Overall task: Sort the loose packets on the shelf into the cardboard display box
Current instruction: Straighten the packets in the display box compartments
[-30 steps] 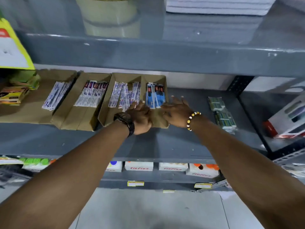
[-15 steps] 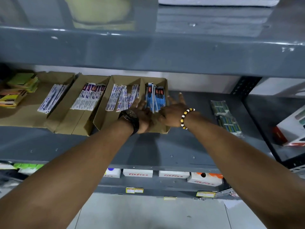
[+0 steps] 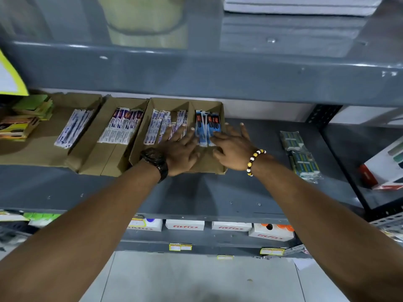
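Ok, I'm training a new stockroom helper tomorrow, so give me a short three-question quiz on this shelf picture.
1. True or false: the right hand is clenched around a packet.
2. Which packets fill the right-hand compartment of the cardboard display box? A) green B) blue C) yellow
3. Fill the gap: the left hand wears a dark ____ on its wrist.

Key
1. False: both hands lie open, fingers spread flat over the box.
2. B: the blue packets; the white packets sit in the compartment to their left.
3. Watch; the beaded bracelet is on the right wrist.
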Available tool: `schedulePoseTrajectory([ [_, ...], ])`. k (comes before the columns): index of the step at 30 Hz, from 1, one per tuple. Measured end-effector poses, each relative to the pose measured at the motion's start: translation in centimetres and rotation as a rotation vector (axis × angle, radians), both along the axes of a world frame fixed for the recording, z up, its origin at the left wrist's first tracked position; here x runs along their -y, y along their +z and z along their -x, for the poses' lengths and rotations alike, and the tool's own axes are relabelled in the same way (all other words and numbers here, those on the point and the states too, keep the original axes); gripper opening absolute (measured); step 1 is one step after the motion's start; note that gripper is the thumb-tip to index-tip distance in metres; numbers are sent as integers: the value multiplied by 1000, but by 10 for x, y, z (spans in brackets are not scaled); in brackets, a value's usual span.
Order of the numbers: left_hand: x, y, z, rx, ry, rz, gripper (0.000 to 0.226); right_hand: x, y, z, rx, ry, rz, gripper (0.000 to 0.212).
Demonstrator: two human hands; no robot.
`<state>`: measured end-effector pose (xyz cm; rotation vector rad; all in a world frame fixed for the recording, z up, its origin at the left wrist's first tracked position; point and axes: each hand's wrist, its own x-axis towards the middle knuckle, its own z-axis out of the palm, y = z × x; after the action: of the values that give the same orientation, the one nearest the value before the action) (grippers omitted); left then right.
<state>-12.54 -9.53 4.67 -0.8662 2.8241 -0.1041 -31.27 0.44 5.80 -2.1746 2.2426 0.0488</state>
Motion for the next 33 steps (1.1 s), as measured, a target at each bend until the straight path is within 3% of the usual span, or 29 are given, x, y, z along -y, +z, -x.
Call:
schedulePoseTrajectory([
  [7,26,3,-71,23,64,-14,74,5,12,-33,76,60,21,54],
  [9,36,3,-85,74,59,-41,66,15,11,-48,89,81,4,54],
  [17,52,-6,-104,184,-121,-35,61,41,0,-95,17,183,-156,51],
  [20,49,-1,-103,175,-158,-43,60,47,-3,-101,-53,162,-223,57],
  [25,50,-4,-105,148,-264,32,59,62,-5,-110,-135,128,-286,88],
  [33,58,-8,-94,237,-175,10,77,76,-10,-118,-125,53,-306,87],
])
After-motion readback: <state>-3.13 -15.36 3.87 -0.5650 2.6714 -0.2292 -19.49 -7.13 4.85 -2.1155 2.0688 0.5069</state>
